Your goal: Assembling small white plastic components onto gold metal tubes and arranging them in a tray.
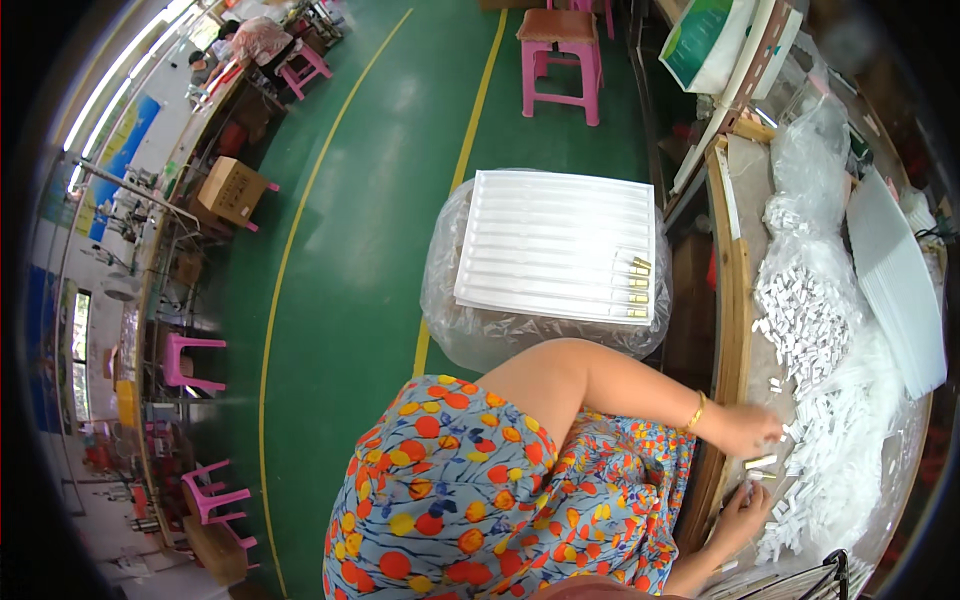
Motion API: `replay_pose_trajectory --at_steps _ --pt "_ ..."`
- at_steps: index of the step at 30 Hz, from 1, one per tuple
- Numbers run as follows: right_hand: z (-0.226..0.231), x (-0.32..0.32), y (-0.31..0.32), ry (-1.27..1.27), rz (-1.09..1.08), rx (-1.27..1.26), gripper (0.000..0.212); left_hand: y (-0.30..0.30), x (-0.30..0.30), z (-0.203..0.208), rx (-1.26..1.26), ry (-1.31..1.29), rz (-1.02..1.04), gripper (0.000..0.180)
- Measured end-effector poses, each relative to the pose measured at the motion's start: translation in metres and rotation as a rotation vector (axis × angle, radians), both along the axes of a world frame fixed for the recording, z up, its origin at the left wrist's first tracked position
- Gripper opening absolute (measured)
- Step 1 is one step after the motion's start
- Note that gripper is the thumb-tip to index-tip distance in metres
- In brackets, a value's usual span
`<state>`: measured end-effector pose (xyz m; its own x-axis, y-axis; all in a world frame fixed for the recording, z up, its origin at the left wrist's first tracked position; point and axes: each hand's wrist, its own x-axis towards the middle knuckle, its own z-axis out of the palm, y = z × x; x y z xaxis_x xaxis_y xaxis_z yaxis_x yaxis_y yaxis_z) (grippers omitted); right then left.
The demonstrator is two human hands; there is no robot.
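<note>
Floor: green, with yellow lines running along it; the largest surface in view.
Bench: wooden-edged, at the person's right side, carrying all the small stock.
Dress: blue with orange, red and yellow dots, worn by the seated person whose arms reach to the bench.
Tray: white, ribbed, lying flat on a clear bag beside the person's knee; a few gold-tipped pieces sit in grooves at its right end.
Sheets: a stack of white sheets at the far side of the bench, well apart from both hands.
Pile: small white pieces heaped on clear film across the bench, spreading down to the hands.
Stool: pink, standing on the floor beyond the tray.
Box: brown carton on a far table at the left wall.
Left hand: gold bangle at the wrist; fingers curled, tips down on the near edge of the pile; whether they pinch a piece cannot be told.
Right hand: palm toward the pile, fingers partly bent, touching pieces at the lower edge; grip cannot be told.
Loose pieces: pale, lying between the two hands, just beside both.
</note>
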<state>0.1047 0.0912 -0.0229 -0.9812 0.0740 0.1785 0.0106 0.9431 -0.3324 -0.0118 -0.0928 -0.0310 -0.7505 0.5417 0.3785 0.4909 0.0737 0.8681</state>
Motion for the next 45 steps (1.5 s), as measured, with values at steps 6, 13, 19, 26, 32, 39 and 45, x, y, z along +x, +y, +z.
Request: replay_pose_trajectory --at_steps 6,13,19,26,32,39,45 --pt "-0.001 0.001 -0.013 0.2 0.005 -0.052 0.026 0.054 0.027 -0.009 -0.348 0.062 -0.118 0.02" --pt "-0.016 0.006 0.002 0.149 -0.048 -0.202 0.03 0.057 0.036 -0.026 -0.312 0.147 -0.079 0.014" --pt "-0.02 0.021 0.003 0.341 -0.055 0.068 0.043 0.061 0.053 -0.02 -0.349 0.207 0.062 0.014" --pt "-0.021 0.021 0.012 0.21 -0.067 0.092 0.04 0.064 0.056 -0.018 -0.335 0.218 0.122 0.018" --pt "-0.018 0.019 0.006 0.242 0.015 0.024 0.03 0.059 0.055 -0.015 -0.345 0.239 0.051 0.021" --pt "-0.021 0.015 0.011 0.219 0.047 -0.017 0.026 0.065 0.052 -0.021 -0.286 0.223 0.049 0.02" --pt "-0.018 0.029 0.005 0.1 -0.129 -0.247 0.033 0.081 0.057 -0.034 -0.181 0.211 0.071 0.014"
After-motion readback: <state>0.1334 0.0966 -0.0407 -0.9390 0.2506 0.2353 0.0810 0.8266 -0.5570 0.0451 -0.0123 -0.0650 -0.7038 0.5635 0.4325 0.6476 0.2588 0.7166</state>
